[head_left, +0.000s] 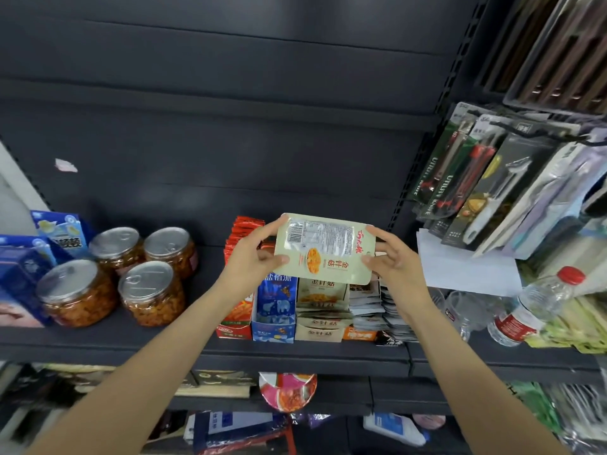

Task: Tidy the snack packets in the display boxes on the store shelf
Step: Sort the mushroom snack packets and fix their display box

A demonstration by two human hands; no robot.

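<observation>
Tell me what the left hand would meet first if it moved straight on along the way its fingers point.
Probably the right hand: the left hand points right along the cream packet both hold, though depth is uncertain.

Light: dim, even, overhead | glare: jar lids (134,254) | edges: wide-angle bowing, lower corners blurred | centre: sharp

Four clear jars (111,274) with silver pull-tab lids are set in a cluster at the left of the dark shelf (138,343), with blue cartons (29,254) just beside them at the far left. Packaged utility knives (460,172) and a peeler (499,198) are hung at the right. A red-capped water bottle (532,307) is laid tilted below them, near a white sheet (466,267).
</observation>
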